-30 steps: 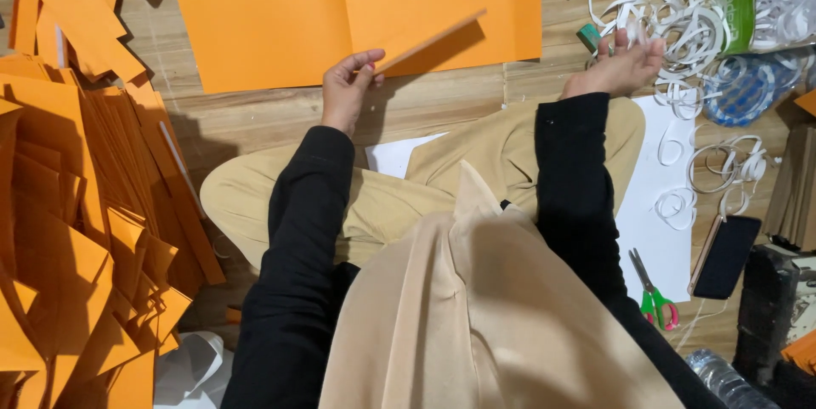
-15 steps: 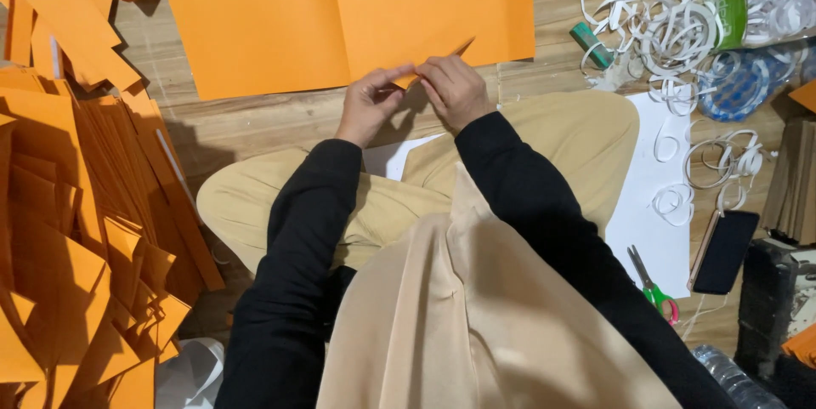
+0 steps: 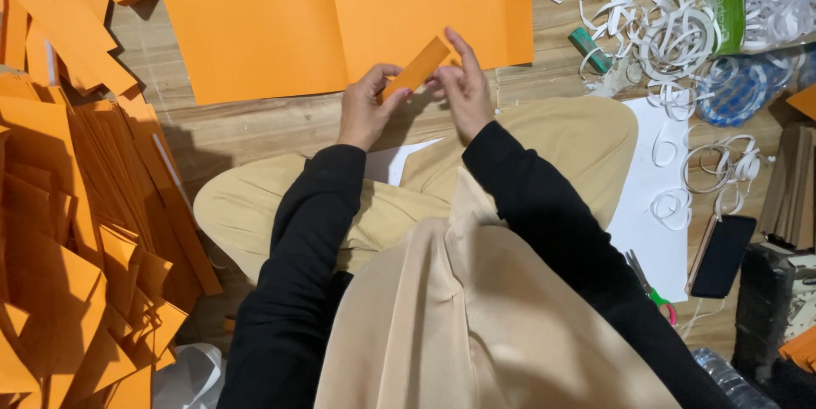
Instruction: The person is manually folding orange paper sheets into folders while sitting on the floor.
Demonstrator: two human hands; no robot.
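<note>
Both the left hand (image 3: 364, 110) and right hand (image 3: 463, 86) pinch a small orange paper strip (image 3: 415, 68) above the large orange sheet (image 3: 255, 18) on the floor. A loose pinch could let it slip and crease crookedly.

We sit in a makeshift craft workspace: wooden floor (image 3: 255, 128) strewn with orange paper sheets (image 3: 255, 18), white paper strips (image 3: 671, 35), scissors (image 3: 650, 290).

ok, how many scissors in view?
1: green-handled scissors on the floor by the right knee, beside the dark phone. More may be hidden under the paper piles.
</note>
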